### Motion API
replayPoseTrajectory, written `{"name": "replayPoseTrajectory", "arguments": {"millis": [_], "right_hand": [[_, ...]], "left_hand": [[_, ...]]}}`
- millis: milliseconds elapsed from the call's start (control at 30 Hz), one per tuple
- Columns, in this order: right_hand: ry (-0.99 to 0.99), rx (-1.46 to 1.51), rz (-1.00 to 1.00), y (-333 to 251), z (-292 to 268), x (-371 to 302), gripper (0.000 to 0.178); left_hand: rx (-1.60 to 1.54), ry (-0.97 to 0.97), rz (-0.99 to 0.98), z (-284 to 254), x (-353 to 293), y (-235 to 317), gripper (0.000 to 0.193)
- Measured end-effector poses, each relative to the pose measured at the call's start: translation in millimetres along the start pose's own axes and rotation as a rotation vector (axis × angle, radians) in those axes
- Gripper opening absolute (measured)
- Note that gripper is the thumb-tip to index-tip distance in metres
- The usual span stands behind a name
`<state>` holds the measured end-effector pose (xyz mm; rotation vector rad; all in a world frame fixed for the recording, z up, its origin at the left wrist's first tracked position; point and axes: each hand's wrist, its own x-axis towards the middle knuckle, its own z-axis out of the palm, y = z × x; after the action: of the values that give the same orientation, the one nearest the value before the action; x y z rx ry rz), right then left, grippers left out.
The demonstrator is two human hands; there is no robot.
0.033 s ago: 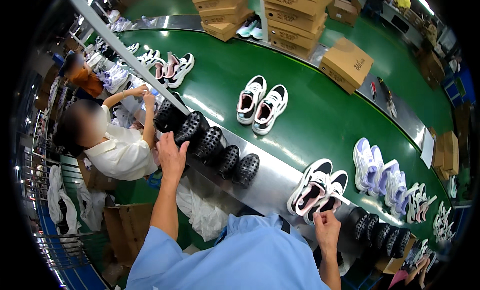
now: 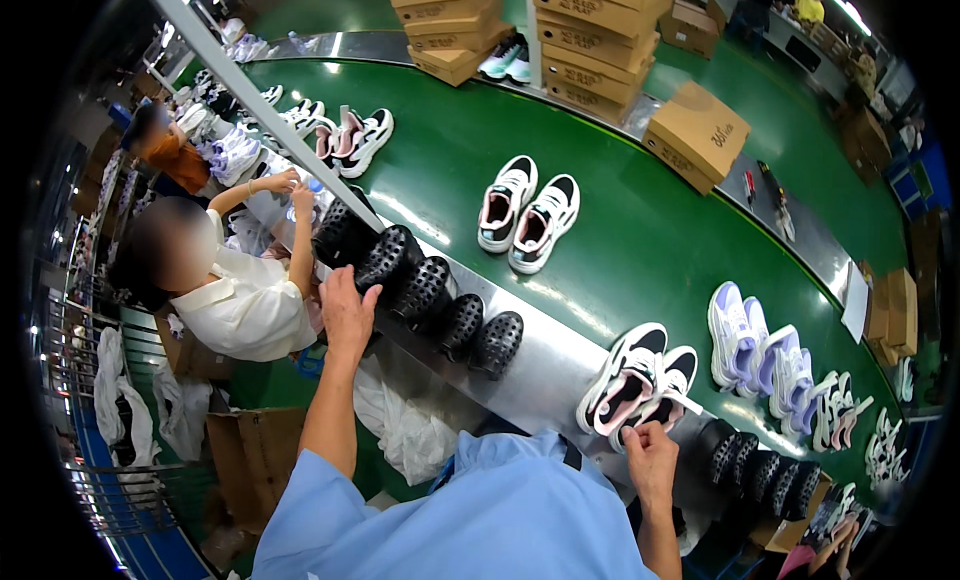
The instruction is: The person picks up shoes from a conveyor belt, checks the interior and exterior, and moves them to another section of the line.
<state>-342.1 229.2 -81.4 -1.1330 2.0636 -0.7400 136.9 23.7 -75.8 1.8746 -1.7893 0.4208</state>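
Note:
My left hand point(image 2: 347, 312) is raised beside a row of black perforated shoe forms point(image 2: 420, 288) at the edge of the metal ledge. Its fingers are apart and nothing is in them. On the ledge to the right stands a pair of white and black sneakers with pink linings, one sneaker point(image 2: 622, 378) on the left and its mate point(image 2: 672, 385) on the right. My right hand point(image 2: 652, 460) is at the near end of the right-hand sneaker, thumb and fingers pinched on its heel edge.
A similar pair of sneakers point(image 2: 528, 215) stands on the green belt point(image 2: 400, 200). Purple and white sneakers point(image 2: 755, 345) sit to the right. More black forms point(image 2: 760, 465) line the ledge there. Shoe boxes point(image 2: 598, 40) are stacked at the far side. A co-worker in white point(image 2: 245, 305) works at left.

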Motion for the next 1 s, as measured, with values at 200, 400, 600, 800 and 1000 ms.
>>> {"name": "replayPoseTrajectory", "arguments": {"millis": [200, 400, 600, 800, 1000], "right_hand": [[-0.026, 0.044, 0.025, -40.6, 6.9, 1.6, 0.022], [-0.391, 1.013, 0.186, -89.6, 55.8, 28.3, 0.046], [-0.446, 1.331, 0.455, -60.8, 19.7, 18.7, 0.036], [-0.305, 0.735, 0.277, -52.9, 22.9, -6.5, 0.064], [-0.100, -0.409, -0.051, -44.1, -13.2, -45.6, 0.064]], "left_hand": [[-0.115, 0.075, -0.033, -53.5, 20.6, 33.9, 0.048], [-0.641, -0.214, 0.363, -75.2, -34.0, 187.4, 0.048], [-1.037, -0.531, 0.365, -34.7, -57.7, 251.6, 0.065], [-1.520, -1.372, -0.163, 29.2, -73.8, 301.0, 0.019], [-1.361, -1.366, -0.360, 41.9, -120.0, 332.2, 0.020]]}}
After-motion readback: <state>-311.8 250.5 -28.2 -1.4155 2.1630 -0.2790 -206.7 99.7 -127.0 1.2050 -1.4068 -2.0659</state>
